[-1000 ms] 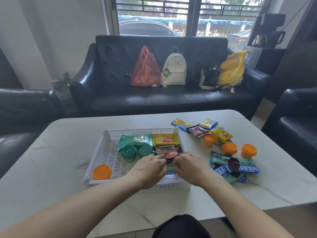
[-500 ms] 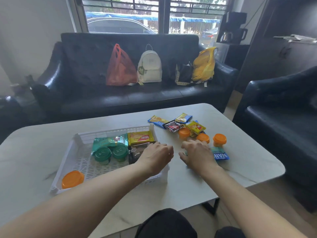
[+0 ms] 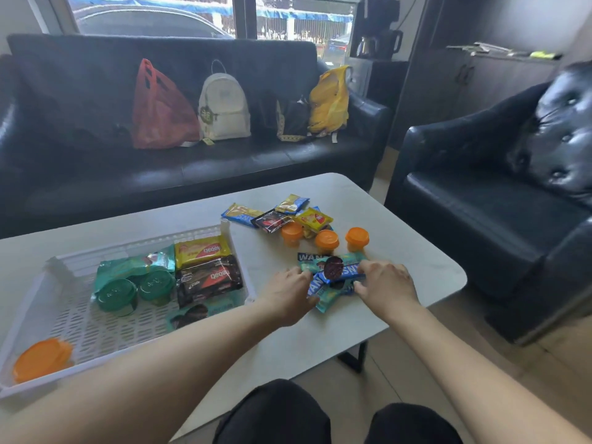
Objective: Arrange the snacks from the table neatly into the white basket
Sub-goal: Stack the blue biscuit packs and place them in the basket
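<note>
The white basket (image 3: 80, 328) lies on the left of the table, holding a yellow wafer pack (image 3: 201, 250), a brown wafer pack (image 3: 208, 278), two green-lidded cups (image 3: 117, 294), a green bag, a teal cookie pack (image 3: 205, 312) and an orange-lidded cup (image 3: 40, 358). Right of the basket lies a pile of teal and blue cookie packs (image 3: 331, 277). My left hand (image 3: 290, 293) grips the pile's left side and my right hand (image 3: 382, 285) grips its right side. Behind the pile stand three orange-lidded cups (image 3: 326, 240) and several small snack packets (image 3: 275, 217).
The marble table (image 3: 320, 334) ends close to the right of my right hand. A black sofa (image 3: 224, 168) with a red bag, a white backpack and a yellow bag stands behind. A black armchair (image 3: 499, 203) is at the right. My knees are below the table's near edge.
Both hands left the basket's front right corner and moved right onto the cookie pack pile. The view turned to the right and a teal cookie pack now lies in the basket.
</note>
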### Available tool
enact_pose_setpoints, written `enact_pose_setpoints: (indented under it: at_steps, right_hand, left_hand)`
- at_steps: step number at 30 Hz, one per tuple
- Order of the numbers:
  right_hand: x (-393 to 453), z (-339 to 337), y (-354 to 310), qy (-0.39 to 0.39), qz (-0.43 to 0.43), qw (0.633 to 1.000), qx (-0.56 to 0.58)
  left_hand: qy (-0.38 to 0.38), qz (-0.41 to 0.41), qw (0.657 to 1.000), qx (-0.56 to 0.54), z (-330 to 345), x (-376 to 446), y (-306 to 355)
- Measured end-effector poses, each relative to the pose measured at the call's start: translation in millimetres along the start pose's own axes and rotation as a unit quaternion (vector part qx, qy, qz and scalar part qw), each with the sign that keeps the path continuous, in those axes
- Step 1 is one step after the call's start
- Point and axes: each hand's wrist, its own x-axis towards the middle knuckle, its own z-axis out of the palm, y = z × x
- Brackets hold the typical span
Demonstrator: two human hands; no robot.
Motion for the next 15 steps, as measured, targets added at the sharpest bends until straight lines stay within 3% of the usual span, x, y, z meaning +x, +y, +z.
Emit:
enact_pose_setpoints:
  at_steps: [10, 15]
  right_hand:
    - [6.8, 29.0, 22.1, -0.032, 0.007, 0.999, 0.028]
    - [24.0, 37.5, 18.2, -0.021, 0.088, 0.99, 0.105]
  left_hand:
    - [-0.004, -0.04, 0.999, -0.024, 32.7, 28.0, 19.8]
    - [0.008, -0.051, 0.999, -0.001, 40.8, 34.9, 14.4]
